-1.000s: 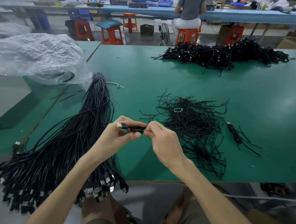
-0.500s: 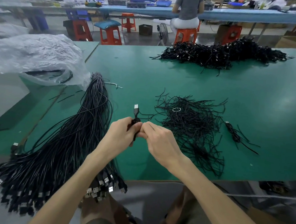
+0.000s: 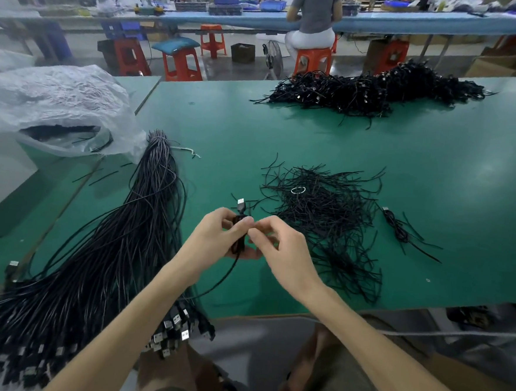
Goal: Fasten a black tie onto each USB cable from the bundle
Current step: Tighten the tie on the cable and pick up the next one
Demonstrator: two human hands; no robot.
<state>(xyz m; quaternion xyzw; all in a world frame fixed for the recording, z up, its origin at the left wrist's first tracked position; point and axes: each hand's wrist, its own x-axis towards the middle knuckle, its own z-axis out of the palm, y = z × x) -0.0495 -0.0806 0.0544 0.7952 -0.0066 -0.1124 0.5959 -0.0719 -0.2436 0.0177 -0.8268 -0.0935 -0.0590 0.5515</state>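
bundle (image 3: 102, 264) lower left, plugs past surface (image 3: 405, 163) edge | centre: left grip (image 3: 217, 238) curls round folded cable (image 3: 240, 206), plug up; right grip (image 3: 280, 245) pinches it just beside; tie there too small to tell | risk: slack pinch lets loops spring open | ties (image 3: 325, 218) right of grips | tied pile (image 3: 380, 91) upper right

Well up and left of the left hand (image 3: 214, 238), a crumpled clear plastic bag (image 3: 52, 101) lay at the left edge of the green table (image 3: 434, 183). Far beyond the right hand (image 3: 283, 252), past the table, a person in a grey top (image 3: 315, 13) sat on an orange stool (image 3: 313, 61) at a long blue bench (image 3: 415, 21), a small floor fan (image 3: 274, 59) just left of that stool. Further left stood a blue-cushioned orange stool (image 3: 180, 64) and a dark box (image 3: 243, 53).
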